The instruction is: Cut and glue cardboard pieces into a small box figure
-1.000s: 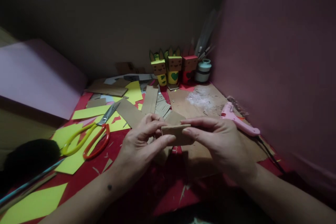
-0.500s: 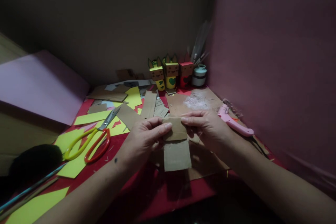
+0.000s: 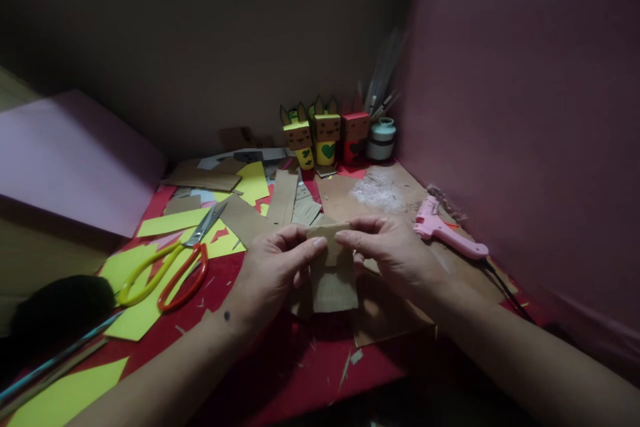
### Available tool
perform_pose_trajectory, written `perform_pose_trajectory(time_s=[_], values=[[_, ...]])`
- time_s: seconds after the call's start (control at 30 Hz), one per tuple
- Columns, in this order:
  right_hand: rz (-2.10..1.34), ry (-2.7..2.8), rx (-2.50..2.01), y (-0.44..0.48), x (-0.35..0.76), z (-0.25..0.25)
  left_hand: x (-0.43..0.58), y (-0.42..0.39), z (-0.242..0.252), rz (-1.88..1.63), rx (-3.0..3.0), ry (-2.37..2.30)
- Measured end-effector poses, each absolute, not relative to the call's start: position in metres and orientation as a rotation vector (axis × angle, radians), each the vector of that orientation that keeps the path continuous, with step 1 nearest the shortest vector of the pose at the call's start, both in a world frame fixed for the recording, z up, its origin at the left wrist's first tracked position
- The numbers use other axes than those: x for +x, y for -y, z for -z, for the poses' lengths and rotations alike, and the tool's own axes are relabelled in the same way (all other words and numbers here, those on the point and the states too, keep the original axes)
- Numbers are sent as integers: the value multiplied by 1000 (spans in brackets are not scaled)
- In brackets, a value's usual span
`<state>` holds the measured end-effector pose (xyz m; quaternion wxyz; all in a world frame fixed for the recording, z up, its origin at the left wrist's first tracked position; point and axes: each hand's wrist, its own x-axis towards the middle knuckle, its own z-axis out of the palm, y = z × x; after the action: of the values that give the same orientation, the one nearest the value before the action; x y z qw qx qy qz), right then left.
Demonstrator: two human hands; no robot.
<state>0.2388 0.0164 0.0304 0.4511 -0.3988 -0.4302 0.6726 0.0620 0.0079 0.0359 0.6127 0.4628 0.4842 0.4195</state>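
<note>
Both hands hold a small brown piece of cardboard (image 3: 334, 288) above the red table top. It is creased across, with a lower flap hanging toward me. My left hand (image 3: 273, 267) pinches its left edge between thumb and fingers. On the other side, my right hand (image 3: 387, 250) pinches the upper right edge, its thumb lying on the front face. The fingertips behind the cardboard are partly hidden. Beneath it, a larger sheet of cardboard (image 3: 390, 313) lies on the table, shaded by the hands.
Scissors (image 3: 193, 240) with yellow and red handles lie on yellow paper scraps (image 3: 175, 223) at left. A pink glue gun (image 3: 447, 233) rests at right. Several box-headed paper figures (image 3: 327, 137) and a pale jar (image 3: 381, 140) stand at the back. A pink wall (image 3: 525, 113) rises at right.
My right thumb has slid left onto the cardboard's face. The lower flap has tilted and looks shorter from here. Small scraps now show on the red surface below it.
</note>
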Motion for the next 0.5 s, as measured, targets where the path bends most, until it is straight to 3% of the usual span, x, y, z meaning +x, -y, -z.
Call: perform_pose_trajectory(time_s=[0.5], values=[[-1524, 1175, -1026, -3, 232, -35, 58, -1, -54, -933, 1325, -1227]])
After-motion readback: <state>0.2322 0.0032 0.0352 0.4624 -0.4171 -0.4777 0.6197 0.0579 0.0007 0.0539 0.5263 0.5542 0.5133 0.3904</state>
